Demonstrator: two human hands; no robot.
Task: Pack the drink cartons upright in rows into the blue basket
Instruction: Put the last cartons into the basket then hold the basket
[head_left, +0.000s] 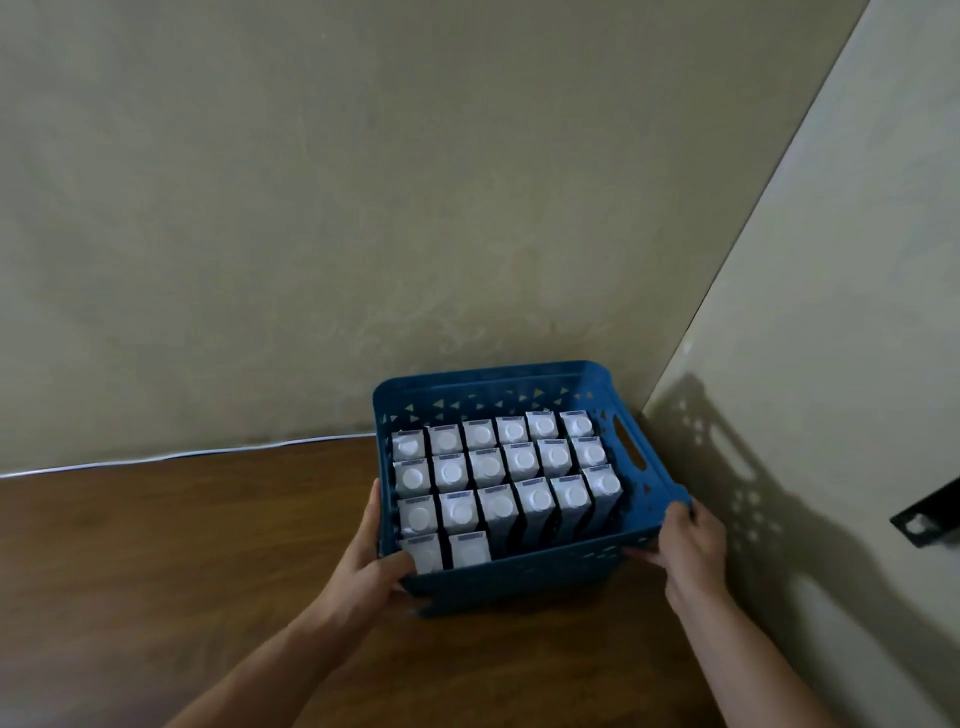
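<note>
Both hands (374, 558) gripping basket (519, 571)

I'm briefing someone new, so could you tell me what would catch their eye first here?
The blue basket in the table's far right corner, packed with white-capped drink cartons standing upright in rows. The left hand and right hand grip its near corners, and the nearest row holds only two cartons.

Brown wooden table (156, 571); beige wall (311, 208) behind; black bracket (930, 519) on right wall.
</note>
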